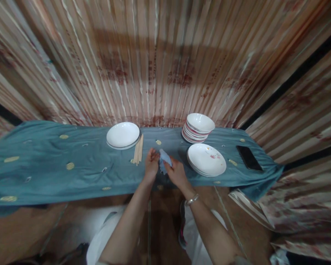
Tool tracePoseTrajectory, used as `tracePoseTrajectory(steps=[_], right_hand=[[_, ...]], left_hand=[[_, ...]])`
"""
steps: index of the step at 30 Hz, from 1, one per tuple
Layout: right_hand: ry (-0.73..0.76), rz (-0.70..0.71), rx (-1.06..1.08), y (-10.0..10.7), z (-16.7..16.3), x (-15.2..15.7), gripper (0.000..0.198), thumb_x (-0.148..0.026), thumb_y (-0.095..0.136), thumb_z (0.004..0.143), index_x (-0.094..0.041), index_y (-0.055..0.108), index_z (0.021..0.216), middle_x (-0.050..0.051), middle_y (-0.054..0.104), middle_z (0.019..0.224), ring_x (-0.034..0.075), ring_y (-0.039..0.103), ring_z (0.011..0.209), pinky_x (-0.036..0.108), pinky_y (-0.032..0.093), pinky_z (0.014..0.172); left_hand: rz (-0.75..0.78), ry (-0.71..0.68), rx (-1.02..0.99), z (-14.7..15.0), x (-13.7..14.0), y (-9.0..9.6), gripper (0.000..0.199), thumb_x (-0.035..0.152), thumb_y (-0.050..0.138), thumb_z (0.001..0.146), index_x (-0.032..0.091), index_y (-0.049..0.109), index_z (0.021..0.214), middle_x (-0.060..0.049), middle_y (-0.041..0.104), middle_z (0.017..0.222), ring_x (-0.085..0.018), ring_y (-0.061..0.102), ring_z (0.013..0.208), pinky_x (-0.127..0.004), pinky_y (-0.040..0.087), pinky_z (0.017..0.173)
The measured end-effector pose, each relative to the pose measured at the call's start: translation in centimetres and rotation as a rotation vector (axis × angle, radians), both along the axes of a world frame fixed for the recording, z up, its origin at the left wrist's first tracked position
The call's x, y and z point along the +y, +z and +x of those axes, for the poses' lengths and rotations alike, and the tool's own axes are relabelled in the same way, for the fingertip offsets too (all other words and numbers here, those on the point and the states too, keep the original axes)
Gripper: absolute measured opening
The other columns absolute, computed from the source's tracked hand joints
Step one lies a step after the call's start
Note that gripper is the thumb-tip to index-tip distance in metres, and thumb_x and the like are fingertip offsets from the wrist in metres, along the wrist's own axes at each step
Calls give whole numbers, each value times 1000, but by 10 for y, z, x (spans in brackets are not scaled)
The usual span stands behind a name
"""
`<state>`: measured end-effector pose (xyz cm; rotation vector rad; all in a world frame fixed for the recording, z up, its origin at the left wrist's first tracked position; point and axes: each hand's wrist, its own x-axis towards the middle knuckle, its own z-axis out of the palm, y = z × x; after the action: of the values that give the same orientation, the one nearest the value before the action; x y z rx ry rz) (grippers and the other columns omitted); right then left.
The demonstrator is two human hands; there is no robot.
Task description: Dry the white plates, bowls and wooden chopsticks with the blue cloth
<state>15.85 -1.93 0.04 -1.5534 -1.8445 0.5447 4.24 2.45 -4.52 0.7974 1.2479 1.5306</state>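
My right hand (177,171) is closed on a small light-blue cloth (164,158), which bunches up between thumb and fingers over the near edge of the table. Just left of the cloth, my left hand (151,163) has its fingers curled in; what they hold, if anything, is too small to make out. Several light wooden chopsticks (138,150) lie side by side left of that hand. To the right of my right hand is a stack of white plates (206,160), the top one with a red flower print.
White plates (123,135) are stacked left of the chopsticks. Several nested bowls (200,125) stand at the back right, and a black phone (249,158) lies at the right end. A teal patterned tablecloth (85,176) covers the narrow table. Curtains (154,66) hang close behind.
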Motion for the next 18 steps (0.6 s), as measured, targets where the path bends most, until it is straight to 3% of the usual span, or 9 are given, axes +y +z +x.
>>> tracePoseTrajectory(steps=[5,8,12,15,18], right_hand=[[-69,-59,201,-12,-41,17,43,-11,43,82,-16,55,123,6,66,120,15,62,106,22,44,91],[-121,-106,153,-10,-59,34,46,-10,41,82,-15,53,126,5,63,125,13,60,110,19,43,91],[-46,-213,-19,0,-83,65,34,-30,40,92,-18,67,108,1,72,103,13,66,92,17,47,76],[-39,-240,-99,7,-106,94,53,-48,33,94,-16,73,85,5,74,86,18,68,85,21,47,70],[-59,-255,-192,9,-127,122,54,-55,40,91,-14,74,87,12,73,93,23,67,94,25,46,76]], left_hand=[[-72,120,-203,-34,-6,17,38,11,58,79,24,53,115,-6,58,120,-12,60,103,-25,47,89],[-115,150,-282,-49,-9,25,39,10,55,81,26,49,116,-3,59,112,-10,62,96,-24,47,87],[-162,139,-376,-67,-11,31,37,10,53,82,27,48,115,-1,63,95,-11,64,87,-26,50,83],[-199,123,-429,-80,-12,30,37,9,52,82,26,48,115,-2,63,88,-13,65,82,-28,52,77],[-229,122,-460,-91,-14,25,43,9,55,80,25,47,119,-2,63,86,-15,64,81,-28,52,73]])
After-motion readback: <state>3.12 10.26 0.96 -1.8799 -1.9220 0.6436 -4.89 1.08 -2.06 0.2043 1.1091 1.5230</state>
